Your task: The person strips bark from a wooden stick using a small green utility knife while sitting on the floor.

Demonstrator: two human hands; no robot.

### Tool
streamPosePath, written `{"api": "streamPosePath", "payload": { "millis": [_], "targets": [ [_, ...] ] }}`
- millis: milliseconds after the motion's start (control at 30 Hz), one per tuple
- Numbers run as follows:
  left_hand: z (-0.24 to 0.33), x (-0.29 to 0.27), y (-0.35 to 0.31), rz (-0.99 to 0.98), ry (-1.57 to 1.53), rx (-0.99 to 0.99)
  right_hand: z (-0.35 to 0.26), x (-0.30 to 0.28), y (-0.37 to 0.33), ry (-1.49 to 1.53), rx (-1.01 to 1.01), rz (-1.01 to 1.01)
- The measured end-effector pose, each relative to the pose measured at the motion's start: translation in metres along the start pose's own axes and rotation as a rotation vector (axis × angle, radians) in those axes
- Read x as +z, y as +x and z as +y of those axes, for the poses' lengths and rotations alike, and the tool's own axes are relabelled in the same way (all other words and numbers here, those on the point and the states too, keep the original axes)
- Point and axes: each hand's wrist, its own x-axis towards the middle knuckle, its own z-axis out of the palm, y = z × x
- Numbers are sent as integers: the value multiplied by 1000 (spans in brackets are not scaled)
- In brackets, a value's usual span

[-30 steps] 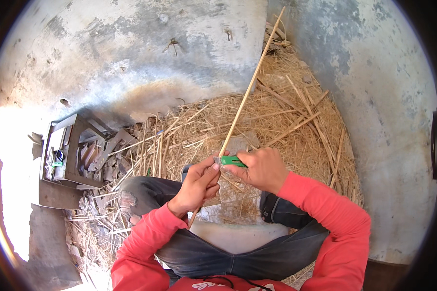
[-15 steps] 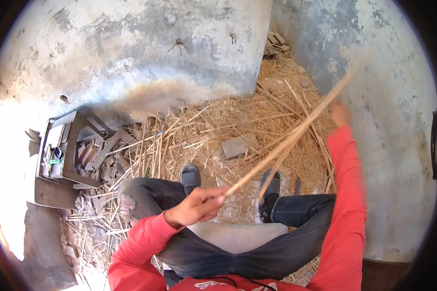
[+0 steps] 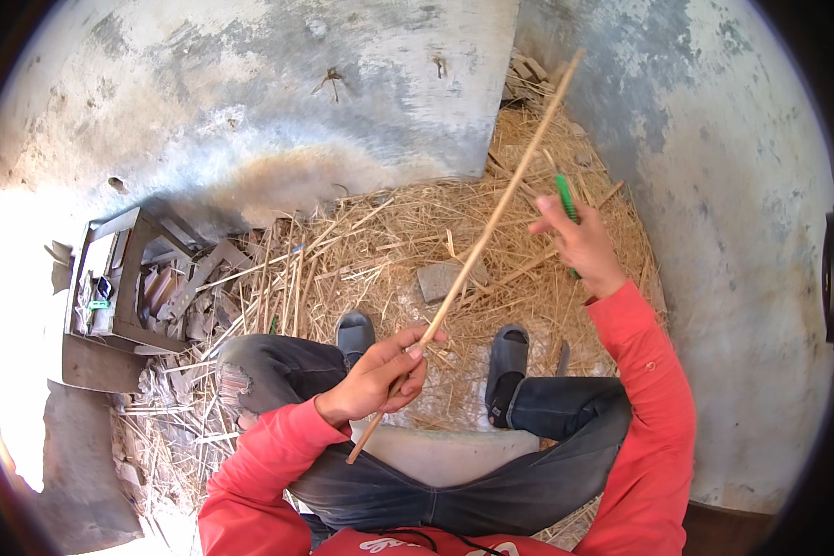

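Note:
A long, slim bamboo stick [image 3: 491,227] slants up and to the right from above my lap toward the far wall. My left hand [image 3: 380,378] grips it close to its lower end, and a short piece pokes out below the fingers. To the right of the stick, my right hand [image 3: 579,243] is closed around a slim green utility knife [image 3: 566,196]. Its blade cannot be made out. The right hand is apart from the stick, with a finger pointing toward it.
Wood shavings and split strips [image 3: 380,255] cover the floor around a grey block [image 3: 443,280]. At the left, a wooden stool [image 3: 130,320] lies on its side among scraps, with a small green item [image 3: 99,304] on it. Worn walls [image 3: 713,232] stand ahead and right.
The stick has swung leftward and steeper, its far end leaving the right wall. My right hand has come down and left, and the green knife now shows in it.

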Motion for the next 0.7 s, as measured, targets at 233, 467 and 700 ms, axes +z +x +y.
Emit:
{"api": "streamPosePath", "payload": {
  "millis": [233, 467, 700],
  "targets": [
    [-9, 6, 13, -52, 144, 5, -2, 24, 0, 290, 93, -12],
    [-7, 14, 23, 108, 368, 116, -5, 43, -24, 111, -5, -73],
    [5, 7, 19, 310, 222, 182, -7, 43, -55, -556, -268, -227]
  ]
}}
